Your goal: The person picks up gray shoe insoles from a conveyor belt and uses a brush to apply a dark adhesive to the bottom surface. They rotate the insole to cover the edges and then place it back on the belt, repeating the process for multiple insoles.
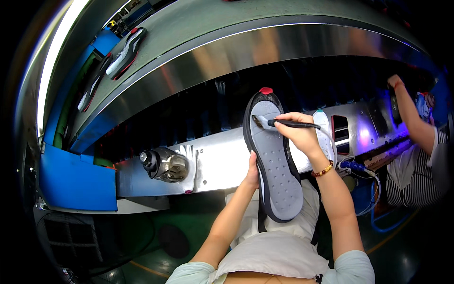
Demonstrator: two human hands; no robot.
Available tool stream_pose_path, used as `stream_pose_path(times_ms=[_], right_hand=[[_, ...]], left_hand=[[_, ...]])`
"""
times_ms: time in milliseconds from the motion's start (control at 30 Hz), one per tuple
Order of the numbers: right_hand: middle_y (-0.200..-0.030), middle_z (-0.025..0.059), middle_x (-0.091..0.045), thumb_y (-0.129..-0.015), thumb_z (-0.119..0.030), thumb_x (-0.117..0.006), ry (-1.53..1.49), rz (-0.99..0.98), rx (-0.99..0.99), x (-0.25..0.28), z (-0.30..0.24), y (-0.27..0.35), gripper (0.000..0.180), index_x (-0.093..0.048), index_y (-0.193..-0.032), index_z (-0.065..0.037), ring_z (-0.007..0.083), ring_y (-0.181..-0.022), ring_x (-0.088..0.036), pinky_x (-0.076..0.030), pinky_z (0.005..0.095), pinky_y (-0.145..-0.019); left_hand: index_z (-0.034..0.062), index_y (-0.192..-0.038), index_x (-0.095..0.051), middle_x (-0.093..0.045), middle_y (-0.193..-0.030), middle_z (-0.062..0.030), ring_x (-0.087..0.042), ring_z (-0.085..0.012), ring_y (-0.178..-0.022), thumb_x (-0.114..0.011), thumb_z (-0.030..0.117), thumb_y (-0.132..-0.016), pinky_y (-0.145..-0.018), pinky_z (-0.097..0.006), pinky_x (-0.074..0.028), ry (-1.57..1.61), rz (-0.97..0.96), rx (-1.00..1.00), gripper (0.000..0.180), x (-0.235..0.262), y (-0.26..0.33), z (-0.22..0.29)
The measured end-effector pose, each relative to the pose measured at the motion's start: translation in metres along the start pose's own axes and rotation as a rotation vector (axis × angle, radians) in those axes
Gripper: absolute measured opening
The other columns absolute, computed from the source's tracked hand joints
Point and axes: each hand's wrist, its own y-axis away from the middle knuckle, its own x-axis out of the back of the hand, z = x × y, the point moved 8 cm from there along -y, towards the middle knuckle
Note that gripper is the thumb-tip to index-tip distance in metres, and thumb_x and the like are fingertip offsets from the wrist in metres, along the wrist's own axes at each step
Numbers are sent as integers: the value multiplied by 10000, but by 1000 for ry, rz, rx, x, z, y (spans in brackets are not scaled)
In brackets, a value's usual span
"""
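Left hand (252,171) grips the edge of a grey shoe sole (274,161), dimpled, oval, black-rimmed with a red tip at 12 o'clock, held upright at centre. Right hand (299,133) is closed around a slim black brush (283,123), bristles touching the sole's upper part. Beyond: a brushed-metal panel (217,161), a metal motor housing (163,164) at 9 o'clock, and a curved conveyor (198,23) carrying a shoe (126,52) at 11 o'clock.

I see a grey, black-rimmed shoe sole (276,163) upright against my left hand (252,174), a black-handled brush (283,123) touching its toe.
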Motion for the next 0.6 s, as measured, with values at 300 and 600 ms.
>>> stream_pose_path(times_ms=[300,600], right_hand=[[-781,54,-632,-587,-59,-657,622,-229,513,-32,-58,125,149,-621,-731,-57,187,-751,-599,-423,294,-670],[-814,98,-622,-656,6,-643,180,-107,292,14,-93,63,155,-634,-810,-12,152,-742,-591,-467,239,-650]], left_hand=[[42,-1246,-337,-454,-1187,-138,-482,-234,-1059,-330,781,-637,-892,-356,-413,-34,-41,0,957,28,12,5],[47,-1297,-269,-424,-1218,-120,-428,-228,-1116,-141,811,-646,-925,-364,-370,184,-223,-167,1011,-40,35,47]])
